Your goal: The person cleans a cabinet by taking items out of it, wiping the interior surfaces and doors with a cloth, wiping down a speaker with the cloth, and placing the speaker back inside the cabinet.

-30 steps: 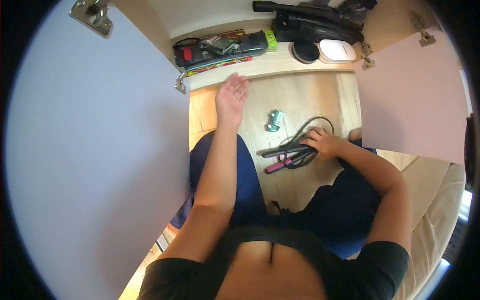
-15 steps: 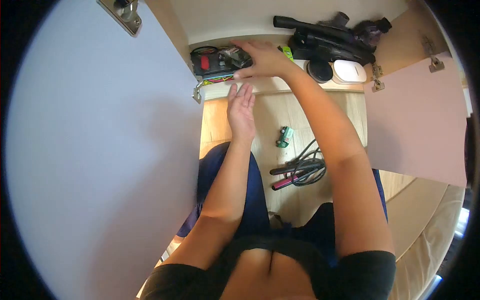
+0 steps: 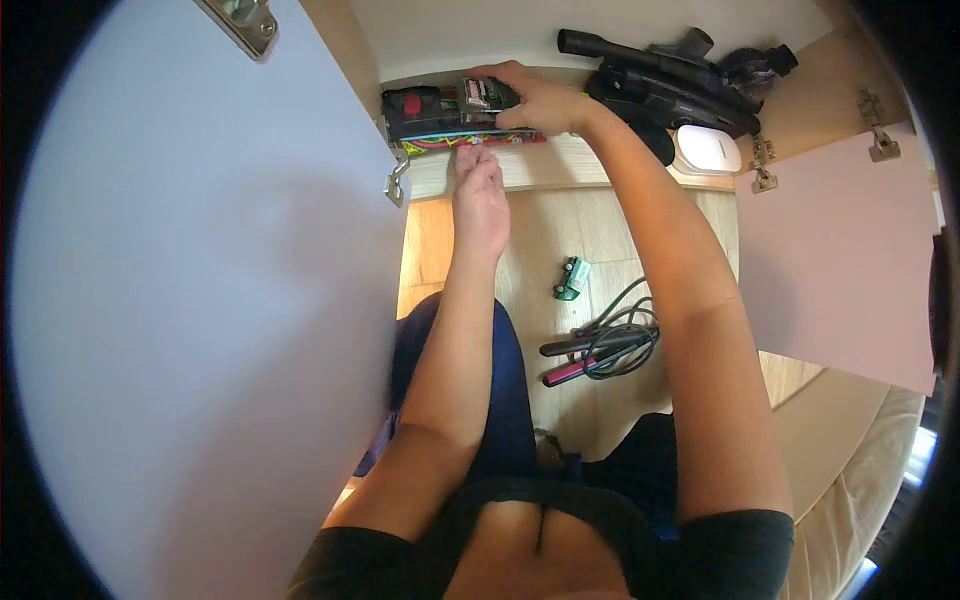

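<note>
My right hand (image 3: pixel 545 103) reaches into the cabinet, its thumb in front and fingers behind a small dark package (image 3: pixel 478 95) with a pale label. The package sits on a dark pile with a red patch (image 3: pixel 412 105). Beneath it, thin colourful items (image 3: pixel 470 138) show along the shelf's front. My left hand (image 3: pixel 482 205) is palm up with its fingers extended, the tips at the front of that pile; whether they touch it I cannot tell.
On the shelf (image 3: pixel 560 172) to the right lie a long black tube-shaped object (image 3: pixel 660 75) and a white rounded case (image 3: pixel 706 150). A green toy car (image 3: pixel 572 278) and a corded hair straightener (image 3: pixel 590 358) lie on the floor. Cabinet doors (image 3: pixel 230 300) stand open on both sides.
My right hand has closed around the small dark package, which is now more upright with its label showing. My left hand has moved slightly forward to the pile's front edge.
</note>
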Demonstrator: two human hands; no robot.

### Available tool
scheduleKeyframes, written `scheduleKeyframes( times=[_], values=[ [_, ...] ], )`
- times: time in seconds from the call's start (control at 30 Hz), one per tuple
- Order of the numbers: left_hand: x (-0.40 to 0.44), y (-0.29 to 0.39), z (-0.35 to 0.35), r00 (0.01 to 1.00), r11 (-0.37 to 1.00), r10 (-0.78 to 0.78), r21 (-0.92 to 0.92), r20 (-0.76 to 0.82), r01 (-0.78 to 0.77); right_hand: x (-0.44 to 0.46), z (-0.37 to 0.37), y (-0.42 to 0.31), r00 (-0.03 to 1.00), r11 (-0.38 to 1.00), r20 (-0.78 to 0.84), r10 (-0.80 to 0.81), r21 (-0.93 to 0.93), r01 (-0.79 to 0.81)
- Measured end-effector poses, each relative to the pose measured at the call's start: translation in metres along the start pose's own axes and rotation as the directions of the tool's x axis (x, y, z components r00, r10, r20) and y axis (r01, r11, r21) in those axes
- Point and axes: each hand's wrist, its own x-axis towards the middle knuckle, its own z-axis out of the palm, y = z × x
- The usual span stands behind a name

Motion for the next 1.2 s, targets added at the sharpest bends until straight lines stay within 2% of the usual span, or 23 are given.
scheduleKeyframes(
  times=[0.03, 0.07, 0.1, 0.13, 0.17, 0.23, 0.33, 0.4, 0.43, 0.47, 0.5, 0.57, 0.63, 0.7, 0.77, 0.83, 0.9, 0.93, 0.97, 1.03, 1.13, 1.17, 1.2],
  values=[
    [0.001, -0.004, -0.001, 0.994, 0.992, 0.102, 0.074, -0.042, -0.098, -0.001, 0.0, -0.008, 0.996, 0.995, 0.067, 0.066, -0.083, -0.06],
    [0.004, -0.003, -0.003, 0.994, 0.993, 0.099, 0.074, -0.044, -0.095, -0.003, -0.001, -0.016, 0.982, 0.979, 0.128, 0.136, -0.168, -0.114],
    [0.01, -0.001, -0.012, 0.997, 0.997, 0.069, -0.021, -0.038, -0.07, -0.004, 0.003, -0.009, 0.982, 0.979, 0.128, 0.139, -0.165, -0.117],
    [0.013, 0.002, -0.016, 0.999, 0.992, 0.038, -0.118, -0.03, -0.042, -0.004, 0.01, 0.002, 0.998, 0.967, 0.055, 0.02, -0.254, -0.006],
    [0.015, 0.005, -0.02, 0.999, 0.992, 0.035, -0.119, -0.034, -0.039, -0.004, 0.015, 0.014, 0.994, 0.932, -0.003, -0.105, -0.349, 0.098],
    [0.018, 0.013, -0.024, 0.999, 0.975, -0.044, -0.219, -0.008, 0.041, -0.01, 0.017, 0.007, 0.994, 0.942, -0.017, -0.107, -0.321, 0.096],
    [0.017, 0.015, -0.026, 0.997, 0.961, -0.069, -0.267, 0.016, 0.071, -0.017, 0.017, -0.002, 0.992, 0.942, -0.038, -0.121, -0.318, 0.103],
    [0.015, 0.016, -0.022, 0.997, 0.978, -0.075, -0.194, 0.035, 0.08, -0.023, 0.019, -0.007, 0.991, 0.934, -0.041, -0.126, -0.341, 0.105],
    [0.012, 0.018, -0.019, 0.996, 0.99, -0.076, -0.118, 0.051, 0.082, -0.027, 0.02, -0.01, 0.984, 0.891, -0.057, -0.168, -0.437, 0.127],
    [0.009, 0.02, -0.016, 0.995, 0.989, -0.078, -0.12, 0.054, 0.084, -0.03, 0.021, -0.014, 0.975, 0.836, -0.068, -0.211, -0.529, 0.144],
    [0.009, 0.021, -0.017, 0.993, 0.989, -0.109, -0.1, 0.046, 0.113, -0.03, 0.024, -0.012, 0.975, 0.833, -0.07, -0.213, -0.534, 0.143],
    [0.01, 0.018, -0.017, 0.99, 0.987, -0.137, -0.083, 0.042, 0.14, -0.03, 0.032, -0.009, 0.923, 0.695, -0.127, -0.363, -0.697, 0.177],
    [0.009, 0.017, -0.018, 0.99, 0.982, -0.106, -0.147, 0.089, 0.119, -0.032, 0.028, -0.019, 0.908, 0.682, -0.145, -0.394, -0.708, 0.182],
    [0.008, 0.014, -0.018, 0.988, 0.985, -0.063, -0.148, 0.142, 0.084, -0.034, 0.018, -0.028, 0.943, 0.775, -0.133, -0.304, -0.611, 0.163],
    [0.003, 0.017, -0.008, 0.981, 0.988, -0.019, -0.146, 0.191, 0.048, -0.037, 0.003, -0.032, 0.938, 0.79, -0.154, -0.31, -0.591, 0.164],
    [-0.006, 0.024, 0.004, 0.928, 0.984, -0.072, -0.127, 0.366, 0.126, -0.046, -0.014, -0.044, 0.935, 0.731, -0.181, -0.304, -0.674, 0.107],
    [-0.002, 0.021, -0.002, 0.954, 0.988, -0.08, -0.104, 0.289, 0.114, -0.067, -0.031, -0.054, 0.903, 0.628, -0.161, -0.398, -0.765, 0.14],
    [0.005, 0.023, -0.01, 0.978, 0.982, -0.154, -0.086, 0.143, 0.167, -0.085, -0.034, -0.062, 0.923, 0.651, -0.166, -0.348, -0.751, 0.111],
    [0.009, 0.024, -0.021, 0.973, 0.97, -0.231, -0.075, -0.011, 0.229, -0.102, -0.037, -0.063, 0.909, 0.657, -0.146, -0.39, -0.736, 0.164],
    [0.014, 0.031, -0.031, 0.973, 0.964, -0.23, -0.131, 0.032, 0.233, -0.14, -0.036, -0.053, 0.893, 0.65, -0.111, -0.435, -0.725, 0.227],
    [0.009, 0.053, -0.022, 0.949, 0.914, -0.316, 0.265, -0.008, 0.307, -0.189, -0.023, -0.052, 0.921, 0.684, 0.046, -0.386, -0.655, 0.32],
    [0.006, 0.056, -0.023, 0.949, 0.913, -0.316, 0.268, -0.009, 0.307, -0.198, -0.016, -0.05, 0.921, 0.686, 0.043, -0.387, -0.654, 0.319],
    [0.003, 0.059, -0.024, 0.92, 0.85, -0.391, 0.38, -0.012, 0.366, -0.208, -0.007, -0.043, 0.904, 0.613, 0.123, -0.41, -0.697, 0.372]
  ],
)
